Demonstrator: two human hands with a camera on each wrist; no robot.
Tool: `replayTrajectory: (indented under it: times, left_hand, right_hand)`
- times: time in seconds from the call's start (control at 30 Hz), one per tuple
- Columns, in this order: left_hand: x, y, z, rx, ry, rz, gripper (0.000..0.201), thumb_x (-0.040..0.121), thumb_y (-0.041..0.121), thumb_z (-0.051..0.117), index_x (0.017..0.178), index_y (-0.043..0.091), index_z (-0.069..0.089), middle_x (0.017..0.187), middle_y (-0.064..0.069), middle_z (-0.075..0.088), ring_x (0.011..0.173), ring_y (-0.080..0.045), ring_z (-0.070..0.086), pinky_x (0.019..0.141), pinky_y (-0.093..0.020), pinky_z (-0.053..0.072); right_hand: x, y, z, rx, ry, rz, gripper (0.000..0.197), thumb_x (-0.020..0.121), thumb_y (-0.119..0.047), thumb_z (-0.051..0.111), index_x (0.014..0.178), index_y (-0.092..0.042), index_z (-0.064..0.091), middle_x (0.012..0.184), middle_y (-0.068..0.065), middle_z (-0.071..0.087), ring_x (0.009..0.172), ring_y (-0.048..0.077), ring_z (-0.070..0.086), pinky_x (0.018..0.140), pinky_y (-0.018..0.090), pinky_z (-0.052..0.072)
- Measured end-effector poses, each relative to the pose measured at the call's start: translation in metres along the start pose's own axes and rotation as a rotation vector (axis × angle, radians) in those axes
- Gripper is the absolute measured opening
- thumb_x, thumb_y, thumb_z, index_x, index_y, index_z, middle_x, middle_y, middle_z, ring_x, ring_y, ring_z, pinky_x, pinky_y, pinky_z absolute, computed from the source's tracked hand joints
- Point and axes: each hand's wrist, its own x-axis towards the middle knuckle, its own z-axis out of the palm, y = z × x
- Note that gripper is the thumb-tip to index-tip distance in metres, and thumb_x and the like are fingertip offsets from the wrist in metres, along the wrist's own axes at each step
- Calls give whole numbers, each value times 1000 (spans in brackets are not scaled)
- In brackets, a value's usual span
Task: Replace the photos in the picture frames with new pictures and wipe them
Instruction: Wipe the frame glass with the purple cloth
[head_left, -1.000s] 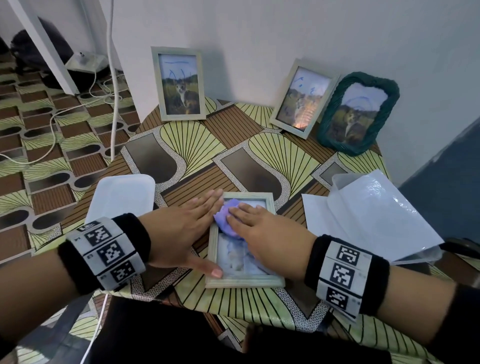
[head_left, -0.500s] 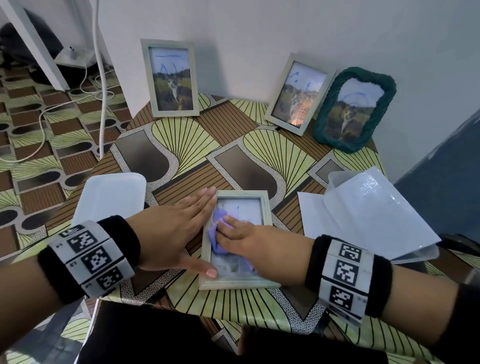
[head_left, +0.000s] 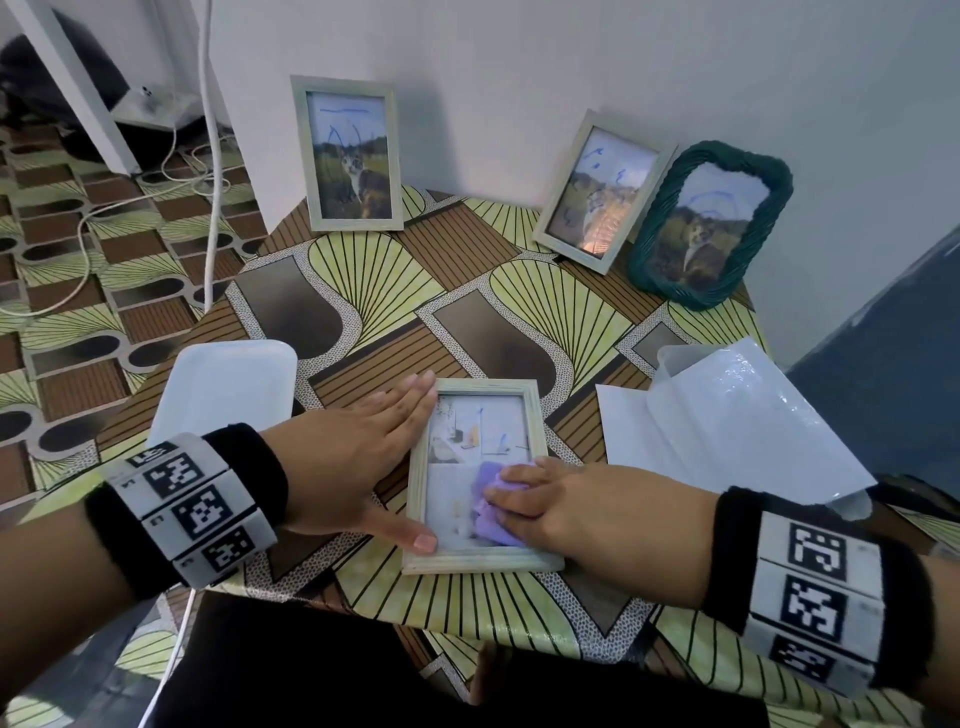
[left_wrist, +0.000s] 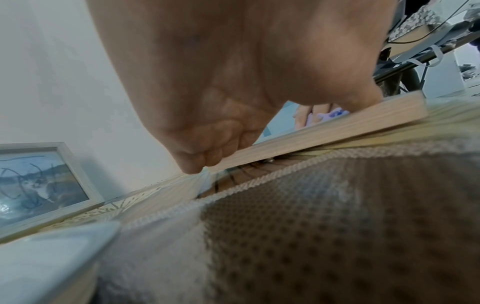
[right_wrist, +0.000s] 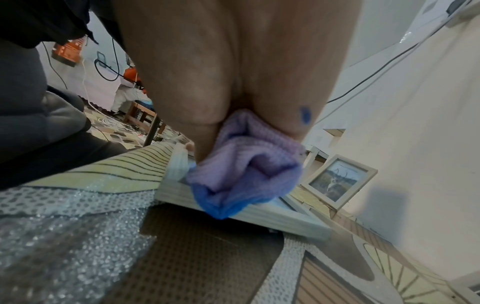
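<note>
**Cloth on flat frame, patterned bench**

Wooden frame (head_left: 480, 475) lies flat at 6 o'clock on the bench (head_left: 395, 291), which wears a yellow-brown fan-pattern cover. Right hand (head_left: 587, 512) grip closed around a purple cloth (head_left: 491, 512), pressed on the glass's lower right. Left hand (head_left: 353, 462) grip wide, fingers straight, bracing the frame's left edge. Three cat frames lean on the white wall: 11 o'clock (head_left: 347, 153), 1 o'clock (head_left: 602, 192), green one (head_left: 709, 226) beside it. White tray (head_left: 223, 395) at 9, plastic sleeves (head_left: 737, 421) at 3. Same-pattern floor, cables at 10.
</note>
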Motion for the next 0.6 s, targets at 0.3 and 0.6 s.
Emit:
replayTrajectory:
  times: [0.3, 0.6]
  left_hand:
    - [0, 0, -1, -36, -21, 17, 132, 64, 96, 30, 141, 13, -38, 148, 1, -46, 136, -8, -40, 112, -23, -17]
    - [0, 2, 6, 68, 59, 21, 119, 73, 93, 16, 145, 11, -31, 152, -4, -40, 140, -10, -35, 111, -23, -19]
  right_hand:
    - [22, 11, -5, -67, 13, 204, 53, 102, -9, 32, 154, -6, 20, 162, 11, 15, 149, 30, 15, 121, 39, 11]
    - [56, 11, -23, 118, 13, 209, 76, 96, -6, 50, 156, -10, 4, 165, 7, 1, 151, 24, 6, 118, 41, 27]
